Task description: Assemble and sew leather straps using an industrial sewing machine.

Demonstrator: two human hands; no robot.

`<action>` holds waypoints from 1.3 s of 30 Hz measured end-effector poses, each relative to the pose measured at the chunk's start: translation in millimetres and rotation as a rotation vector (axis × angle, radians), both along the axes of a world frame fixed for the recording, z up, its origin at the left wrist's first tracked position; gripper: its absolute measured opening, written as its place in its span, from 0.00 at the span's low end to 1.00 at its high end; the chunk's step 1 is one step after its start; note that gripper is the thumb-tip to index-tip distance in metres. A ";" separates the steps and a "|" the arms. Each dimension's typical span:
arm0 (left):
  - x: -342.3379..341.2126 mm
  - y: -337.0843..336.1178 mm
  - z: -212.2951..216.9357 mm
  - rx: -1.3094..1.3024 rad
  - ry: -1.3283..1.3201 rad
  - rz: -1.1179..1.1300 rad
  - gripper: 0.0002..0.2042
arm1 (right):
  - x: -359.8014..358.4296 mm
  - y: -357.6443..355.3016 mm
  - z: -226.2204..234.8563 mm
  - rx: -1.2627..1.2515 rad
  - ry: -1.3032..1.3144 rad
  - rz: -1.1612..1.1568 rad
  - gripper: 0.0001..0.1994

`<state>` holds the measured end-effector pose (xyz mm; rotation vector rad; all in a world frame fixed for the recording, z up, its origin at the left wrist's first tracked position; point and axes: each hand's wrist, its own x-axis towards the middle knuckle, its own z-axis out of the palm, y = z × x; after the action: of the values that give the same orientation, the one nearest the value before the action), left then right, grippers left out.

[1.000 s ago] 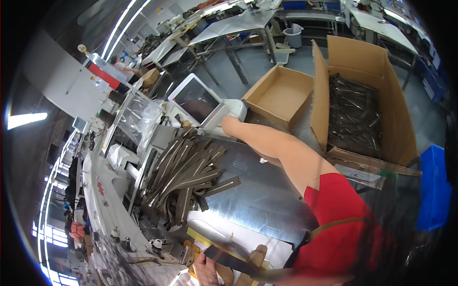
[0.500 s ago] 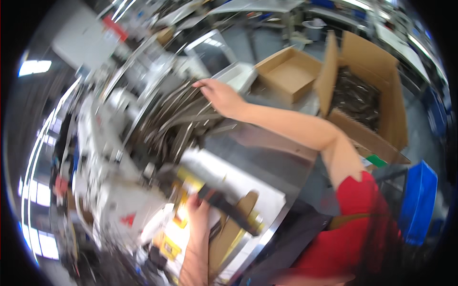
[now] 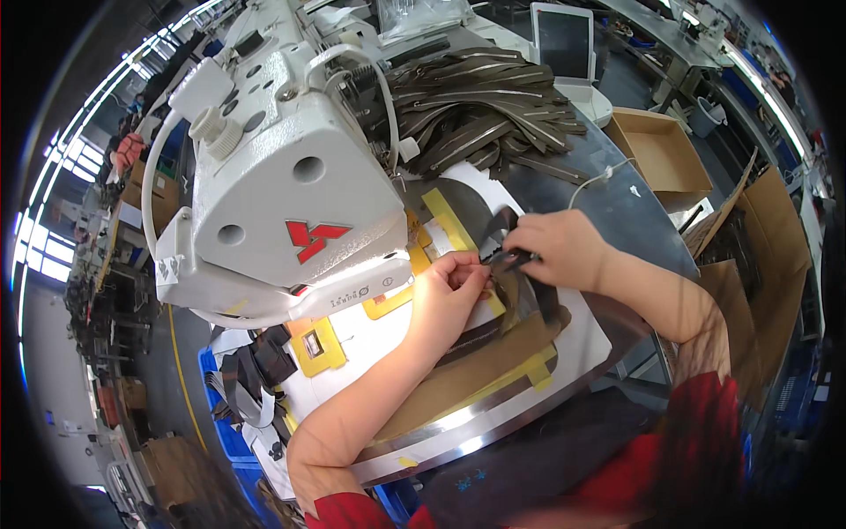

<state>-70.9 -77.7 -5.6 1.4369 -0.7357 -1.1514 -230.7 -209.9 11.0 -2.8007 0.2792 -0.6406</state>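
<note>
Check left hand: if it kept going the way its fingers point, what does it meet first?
Likely the right hand: the left hand points across the dark strap piece that both pinch, fingers nearly meeting. Depth is unclear; the strap itself already touches it.

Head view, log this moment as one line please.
left hand: pinching dark strap piece | right hand: gripping same strap | place: white sewing machine bed | behind: pile of dark straps

White sewing machine with red emblem, yellow tape, dark brown strips
</note>
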 end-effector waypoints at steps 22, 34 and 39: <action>0.3 0.8 1.5 -0.053 0.209 0.021 0.09 | -0.3 20.9 -4.6 -0.121 -0.068 -0.110 0.15; 0.1 3.1 9.5 0.006 0.193 0.008 0.07 | 0.3 21.1 -8.6 -0.259 -0.089 -0.092 0.13; -0.2 3.3 8.3 0.016 0.187 0.017 0.07 | 3.1 23.5 -9.4 -0.265 -0.098 -0.107 0.13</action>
<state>-71.0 -74.4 2.7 1.3250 -0.5835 -1.2621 -227.6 -186.3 1.6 -3.0078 0.3507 -0.8976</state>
